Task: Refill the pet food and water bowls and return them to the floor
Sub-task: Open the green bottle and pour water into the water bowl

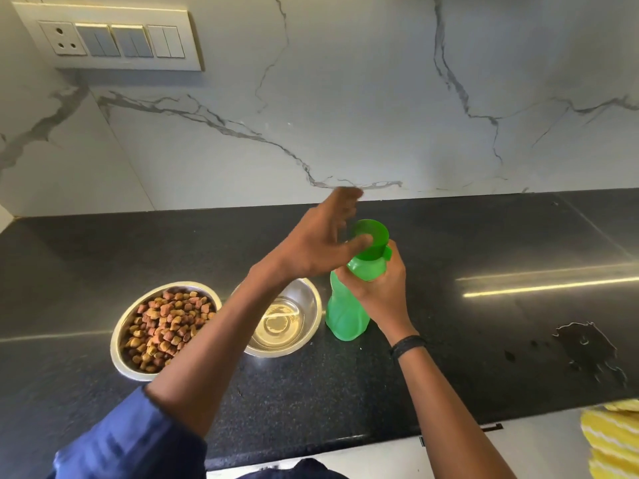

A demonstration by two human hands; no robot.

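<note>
The green bottle [345, 305] is clamped about its shoulder by the right hand [382, 288], presumably so that it stays upright and steady on the black counter [518, 236] while its top is worked. The left hand [321, 243] is held at the flip cap [370, 236], thumb pressed against the cap's side and fingers loosely spread and blurred; whether the cap is being opened or shut cannot be told. A dark band [408, 344] is worn on the right wrist.

At nine o'clock from the bottle, just beside it, the water bowl [304, 305] is set, with clear water seen in its bottom, and it is partly crossed by the left forearm. Further toward nine o'clock the food bowl [121, 326] is placed, filled with brown kibble [166, 323]. Both are probably kept close to the bottle for easy pouring, and neither is yet on the floor.

At four o'clock a small spill [584, 347] lies on the counter, and a yellow cloth [612, 440] shows at the frame's corner.

Counted: two steel bowls, one bottle, one cap, one cloth, one spill.
</note>
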